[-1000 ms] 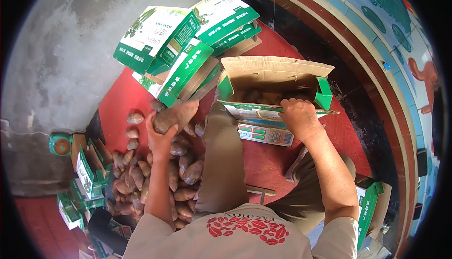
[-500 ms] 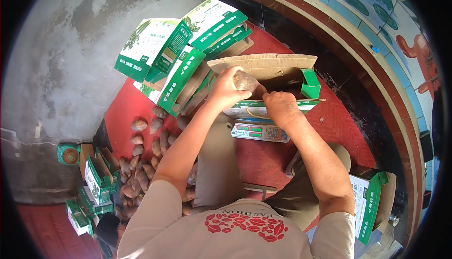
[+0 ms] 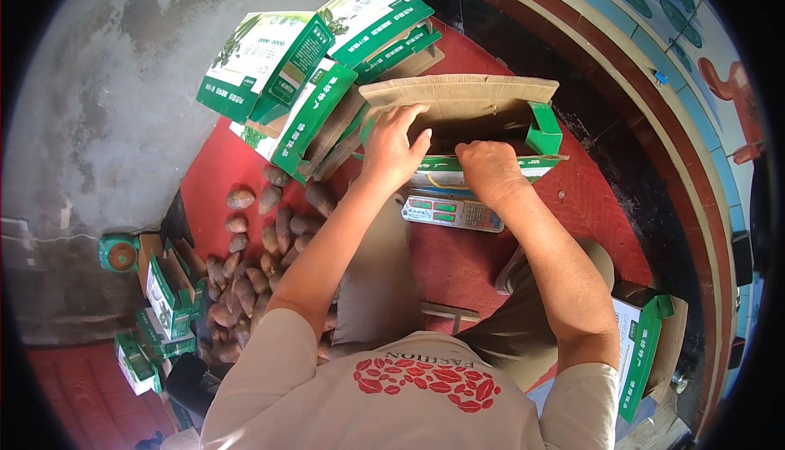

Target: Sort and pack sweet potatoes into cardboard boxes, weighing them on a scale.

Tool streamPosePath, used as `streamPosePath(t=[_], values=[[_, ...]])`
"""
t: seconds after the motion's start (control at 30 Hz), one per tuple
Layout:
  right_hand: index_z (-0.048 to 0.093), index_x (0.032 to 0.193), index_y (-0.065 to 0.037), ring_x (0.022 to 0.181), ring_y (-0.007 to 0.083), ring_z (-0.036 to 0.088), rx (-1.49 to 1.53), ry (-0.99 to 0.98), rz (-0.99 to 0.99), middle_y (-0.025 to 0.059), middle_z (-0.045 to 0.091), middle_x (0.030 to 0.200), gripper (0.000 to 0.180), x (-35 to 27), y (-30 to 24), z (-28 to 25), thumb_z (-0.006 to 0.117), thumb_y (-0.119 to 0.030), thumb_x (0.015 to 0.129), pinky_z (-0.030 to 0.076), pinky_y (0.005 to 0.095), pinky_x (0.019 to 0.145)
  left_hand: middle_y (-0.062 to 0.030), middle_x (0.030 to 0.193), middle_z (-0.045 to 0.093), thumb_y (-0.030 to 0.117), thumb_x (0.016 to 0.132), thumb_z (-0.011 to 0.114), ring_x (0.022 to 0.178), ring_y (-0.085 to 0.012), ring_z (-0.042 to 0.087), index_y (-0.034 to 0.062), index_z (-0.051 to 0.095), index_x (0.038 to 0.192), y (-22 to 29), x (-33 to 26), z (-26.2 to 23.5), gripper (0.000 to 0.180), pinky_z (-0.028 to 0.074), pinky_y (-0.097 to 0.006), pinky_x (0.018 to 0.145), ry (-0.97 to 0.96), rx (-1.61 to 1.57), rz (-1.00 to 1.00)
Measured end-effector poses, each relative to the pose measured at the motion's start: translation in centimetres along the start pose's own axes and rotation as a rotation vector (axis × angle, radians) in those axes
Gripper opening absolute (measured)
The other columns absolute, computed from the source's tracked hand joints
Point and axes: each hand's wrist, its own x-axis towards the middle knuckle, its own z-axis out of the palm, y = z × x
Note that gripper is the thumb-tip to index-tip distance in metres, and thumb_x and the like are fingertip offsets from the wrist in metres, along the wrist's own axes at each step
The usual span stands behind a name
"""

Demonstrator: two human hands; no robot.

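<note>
Cardboard box (image 3: pixel 482 123), green outside and plain brown on its raised flaps, sits open on a flat scale (image 3: pixel 452 211) on the red mat (image 3: pixel 213 172). Your left hand (image 3: pixel 392 149) lies flat on its rim, fingers straight and close together. Your right hand (image 3: pixel 488 168) rests knuckles-up on the near edge, fingers curled under. Rough brown sweet potatoes (image 3: pixel 253 270) pile near the mat's left edge.

Open carton (image 3: pixel 482 110): brown flaps, green sides, sits on the scale.
Scale display (image 3: pixel 451 211): grey panel, green-lit windows, just below the carton.
Flat boxes (image 3: pixel 315 65): green-and-white stack, upper left.
Small cartons (image 3: pixel 163 303): green-white, left edge.
Right box (image 3: pixel 642 352): green-white, upright.
</note>
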Motion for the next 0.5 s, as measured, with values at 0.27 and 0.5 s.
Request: streamPosePath(t=[0.27, 0.5], values=[[0.062, 0.092, -0.005, 0.088, 0.0296, 0.064, 0.140, 0.183, -0.099, 0.0136, 0.065, 0.091, 0.016, -1.3, 0.6, -0.7, 0.065, -0.013, 0.078, 0.051, 0.0372, 0.078, -0.0159, 0.106, 0.061, 0.005, 0.076, 0.064, 0.101, -0.0329, 0.057, 0.0043, 0.059, 0.110, -0.9, -4.5, -5.8, 0.034, 0.045, -0.039, 0.089, 0.308, -0.031, -0.112], [0.064, 0.088, 0.004, 0.066, 0.0218, 0.057, 1.086, 0.304, -0.496, 0.0112, 0.061, 0.078, 0.012, -6.8, -2.7, -9.8, 0.066, -0.001, 0.077, 0.045, 0.0321, 0.060, -0.0158, 0.098, 0.063, 0.011, 0.076, 0.065, 0.095, -0.0338, 0.060, 0.0058, 0.062, 0.101, -10.4, -17.1, -10.2, 0.026, 0.048, -0.041, 0.083, 0.307, 0.225, -0.515]])
